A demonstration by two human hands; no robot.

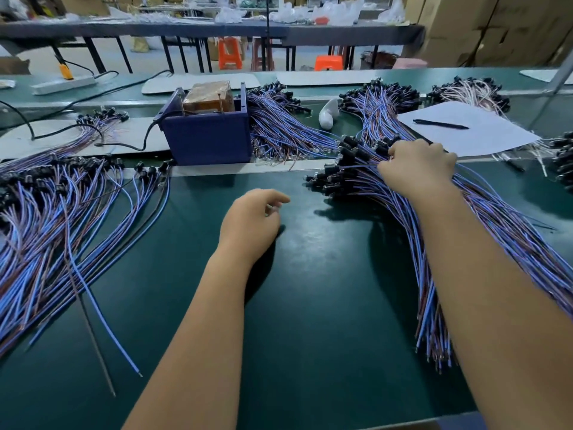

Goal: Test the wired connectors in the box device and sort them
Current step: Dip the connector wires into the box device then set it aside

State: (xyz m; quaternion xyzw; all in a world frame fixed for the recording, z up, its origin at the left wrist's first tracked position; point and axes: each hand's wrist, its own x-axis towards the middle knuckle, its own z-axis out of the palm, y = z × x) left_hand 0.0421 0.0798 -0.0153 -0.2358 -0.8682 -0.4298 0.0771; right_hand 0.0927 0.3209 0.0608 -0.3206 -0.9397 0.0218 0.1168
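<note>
Landmark: the blue box device [207, 136] stands at the far middle of the green surface [325, 274]; every place below is told from it.
Right-hand bundle: a thick bundle of wired connectors [403, 212] lies to the right of the box device and nearer the person, black heads toward the box, bare wire ends trailing back. Probably the untested stock, kept within reach.
Right hand: the right hand [417, 169] rests on the head end of that bundle, fingers curled down among the black connectors and pinching at them. I judge it is picking out one piece; whether one is already gripped, I cannot tell.
Left hand: the left hand [251, 223] hovers low over bare surface in front of the box device, fingers loosely curled, holding nothing, likely waiting to receive the wire.
Left pile: connectors [59, 193] fanned out left of the box device, probably sorted ones.
Behind box: more bundles [279, 125] lie just right of it.
Paper and pen: a sheet [483, 135] with a pen [440, 124] lies far right, beyond the right hand.
</note>
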